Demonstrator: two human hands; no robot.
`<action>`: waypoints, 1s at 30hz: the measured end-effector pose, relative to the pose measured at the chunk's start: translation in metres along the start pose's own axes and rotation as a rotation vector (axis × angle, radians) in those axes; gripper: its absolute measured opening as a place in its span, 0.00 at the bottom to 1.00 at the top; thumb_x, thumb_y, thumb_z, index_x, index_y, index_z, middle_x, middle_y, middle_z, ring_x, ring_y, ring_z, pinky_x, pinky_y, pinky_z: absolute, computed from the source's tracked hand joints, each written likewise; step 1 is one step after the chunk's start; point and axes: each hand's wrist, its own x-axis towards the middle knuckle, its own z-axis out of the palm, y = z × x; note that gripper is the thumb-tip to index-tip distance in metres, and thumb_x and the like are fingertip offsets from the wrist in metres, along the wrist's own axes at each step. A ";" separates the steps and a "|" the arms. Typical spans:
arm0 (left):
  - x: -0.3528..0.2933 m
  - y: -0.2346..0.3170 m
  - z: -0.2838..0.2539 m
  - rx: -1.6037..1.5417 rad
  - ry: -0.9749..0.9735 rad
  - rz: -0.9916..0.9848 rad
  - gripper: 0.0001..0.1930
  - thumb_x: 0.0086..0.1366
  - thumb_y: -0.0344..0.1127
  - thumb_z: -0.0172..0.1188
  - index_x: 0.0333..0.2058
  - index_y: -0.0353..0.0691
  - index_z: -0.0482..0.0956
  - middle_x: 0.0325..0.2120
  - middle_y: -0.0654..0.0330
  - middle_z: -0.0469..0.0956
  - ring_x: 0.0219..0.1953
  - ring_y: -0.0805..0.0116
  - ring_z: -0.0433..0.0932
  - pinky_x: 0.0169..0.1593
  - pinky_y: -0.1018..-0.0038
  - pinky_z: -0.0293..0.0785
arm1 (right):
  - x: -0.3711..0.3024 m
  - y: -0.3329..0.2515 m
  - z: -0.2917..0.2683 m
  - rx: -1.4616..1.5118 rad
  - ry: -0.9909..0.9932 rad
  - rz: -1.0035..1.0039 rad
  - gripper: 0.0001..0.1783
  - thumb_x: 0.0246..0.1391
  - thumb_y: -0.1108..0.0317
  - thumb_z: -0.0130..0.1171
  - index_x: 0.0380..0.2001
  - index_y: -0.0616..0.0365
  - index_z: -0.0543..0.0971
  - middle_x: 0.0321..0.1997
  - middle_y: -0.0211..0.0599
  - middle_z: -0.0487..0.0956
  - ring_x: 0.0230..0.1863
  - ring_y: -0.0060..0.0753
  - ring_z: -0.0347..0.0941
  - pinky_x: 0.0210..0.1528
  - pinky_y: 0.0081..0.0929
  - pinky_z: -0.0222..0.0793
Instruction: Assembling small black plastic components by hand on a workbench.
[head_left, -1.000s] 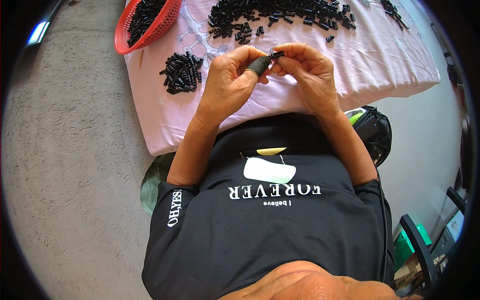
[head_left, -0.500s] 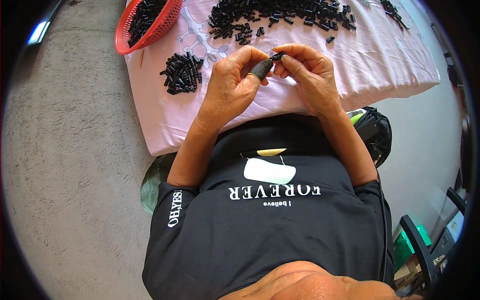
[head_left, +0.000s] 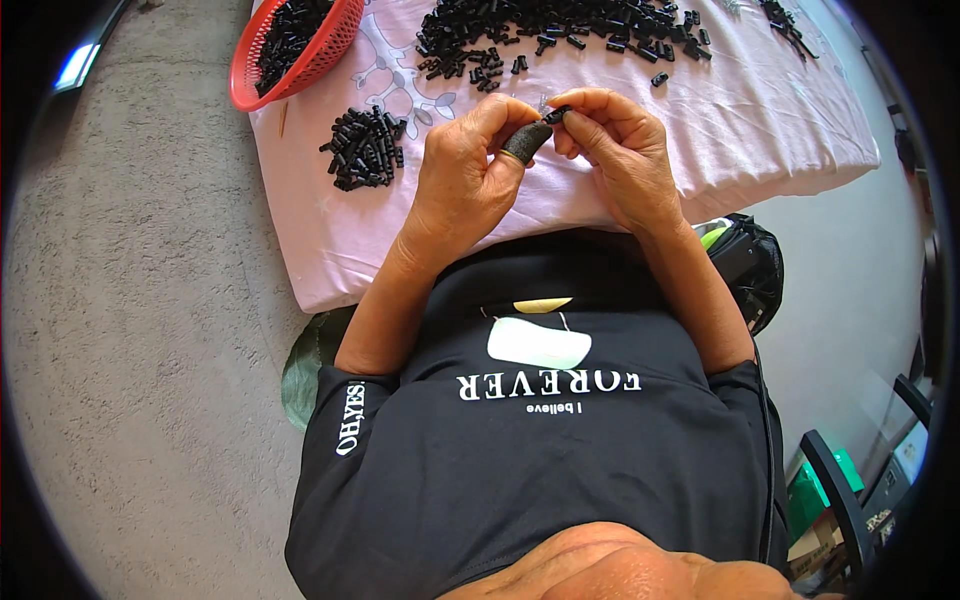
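My left hand [head_left: 470,175] and my right hand [head_left: 615,150] meet above the pink cloth [head_left: 740,130], fingertips pinched together on one small black plastic piece [head_left: 556,114]. A dark rubber cot [head_left: 526,141] covers my left thumb. A thin wire or pin seems to stick up from the piece, too small to tell. A small heap of black pieces [head_left: 365,148] lies to the left of my left hand. A long spread of several black pieces [head_left: 560,25] runs along the far side of the cloth.
A red plastic basket [head_left: 292,50] with black pieces stands at the far left corner of the cloth. Grey concrete floor [head_left: 130,300] lies to my left. A black bag [head_left: 745,265] sits by my right elbow, and chair legs and boxes [head_left: 850,490] at lower right.
Both hands have stayed together over the cloth; the fingers have shifted slightly on the small black piece.
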 end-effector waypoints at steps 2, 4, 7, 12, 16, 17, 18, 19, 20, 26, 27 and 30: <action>0.000 -0.001 0.000 0.012 0.002 -0.011 0.04 0.63 0.26 0.61 0.37 0.34 0.77 0.24 0.54 0.79 0.25 0.74 0.78 0.29 0.76 0.72 | 0.000 0.000 -0.001 0.002 -0.006 -0.001 0.11 0.63 0.77 0.55 0.47 0.66 0.79 0.34 0.33 0.80 0.33 0.19 0.73 0.39 0.16 0.69; 0.000 -0.003 0.000 0.023 0.004 -0.023 0.04 0.63 0.26 0.61 0.36 0.34 0.77 0.23 0.54 0.79 0.24 0.73 0.77 0.28 0.75 0.71 | 0.000 0.000 -0.001 0.004 -0.012 -0.002 0.11 0.63 0.77 0.55 0.47 0.66 0.78 0.34 0.33 0.80 0.34 0.19 0.73 0.40 0.16 0.69; 0.000 -0.005 -0.001 0.054 0.003 0.031 0.03 0.64 0.27 0.60 0.36 0.34 0.77 0.22 0.53 0.78 0.21 0.70 0.75 0.26 0.73 0.69 | 0.000 -0.001 0.000 -0.006 -0.017 0.007 0.11 0.63 0.76 0.55 0.47 0.66 0.78 0.34 0.34 0.80 0.34 0.20 0.74 0.41 0.17 0.70; -0.001 -0.002 -0.003 0.062 -0.024 -0.001 0.02 0.63 0.25 0.58 0.35 0.34 0.76 0.21 0.51 0.75 0.21 0.66 0.74 0.27 0.71 0.69 | 0.000 0.000 -0.001 0.021 -0.008 0.011 0.10 0.62 0.73 0.57 0.45 0.64 0.81 0.32 0.33 0.81 0.33 0.18 0.76 0.41 0.16 0.73; -0.002 0.001 -0.004 0.079 -0.052 -0.005 0.03 0.63 0.24 0.57 0.35 0.34 0.76 0.21 0.50 0.75 0.22 0.62 0.75 0.28 0.69 0.69 | -0.001 -0.002 0.000 -0.016 -0.021 0.026 0.11 0.63 0.76 0.54 0.47 0.67 0.78 0.34 0.34 0.79 0.33 0.19 0.73 0.40 0.17 0.69; -0.002 0.000 -0.004 0.091 -0.056 0.003 0.03 0.63 0.24 0.57 0.35 0.34 0.76 0.22 0.50 0.75 0.23 0.60 0.76 0.29 0.68 0.70 | 0.000 -0.003 0.001 -0.012 -0.022 0.039 0.11 0.63 0.76 0.54 0.47 0.67 0.78 0.33 0.33 0.79 0.33 0.18 0.72 0.39 0.16 0.69; -0.002 0.000 -0.003 0.103 -0.060 0.010 0.03 0.63 0.23 0.56 0.35 0.34 0.76 0.23 0.49 0.75 0.24 0.57 0.76 0.30 0.68 0.70 | 0.000 -0.003 0.001 -0.008 -0.022 0.051 0.11 0.63 0.75 0.54 0.46 0.67 0.78 0.33 0.32 0.78 0.32 0.18 0.72 0.38 0.16 0.68; -0.002 0.001 -0.003 0.103 -0.060 0.010 0.03 0.63 0.23 0.56 0.35 0.34 0.76 0.23 0.49 0.75 0.24 0.57 0.76 0.30 0.68 0.70 | 0.000 -0.002 0.001 -0.008 -0.022 0.051 0.11 0.63 0.75 0.54 0.46 0.67 0.78 0.33 0.32 0.78 0.32 0.18 0.72 0.38 0.16 0.68; -0.001 0.002 -0.003 0.127 -0.057 0.026 0.03 0.63 0.23 0.56 0.35 0.34 0.75 0.23 0.49 0.75 0.25 0.54 0.77 0.30 0.67 0.70 | 0.001 -0.002 0.001 0.018 -0.023 0.067 0.11 0.63 0.74 0.55 0.46 0.66 0.79 0.32 0.32 0.79 0.32 0.18 0.73 0.38 0.16 0.70; -0.001 0.002 -0.001 0.173 -0.039 0.075 0.04 0.62 0.21 0.54 0.35 0.34 0.74 0.24 0.48 0.75 0.27 0.50 0.77 0.32 0.64 0.71 | 0.001 -0.001 0.001 0.041 -0.036 0.066 0.10 0.63 0.74 0.55 0.45 0.65 0.79 0.32 0.31 0.79 0.31 0.17 0.72 0.37 0.15 0.70; -0.001 0.002 0.000 0.201 -0.029 0.102 0.04 0.62 0.21 0.54 0.35 0.34 0.74 0.24 0.48 0.75 0.27 0.50 0.77 0.32 0.63 0.71 | 0.000 -0.001 0.001 0.035 -0.028 0.064 0.10 0.63 0.75 0.55 0.45 0.66 0.79 0.32 0.30 0.78 0.31 0.16 0.71 0.36 0.14 0.68; -0.001 0.005 0.000 0.236 -0.041 0.108 0.04 0.61 0.20 0.53 0.34 0.33 0.74 0.24 0.47 0.75 0.27 0.49 0.77 0.32 0.63 0.71 | 0.000 0.000 0.002 -0.028 -0.017 0.018 0.09 0.63 0.75 0.55 0.45 0.66 0.79 0.31 0.30 0.78 0.30 0.16 0.71 0.35 0.14 0.68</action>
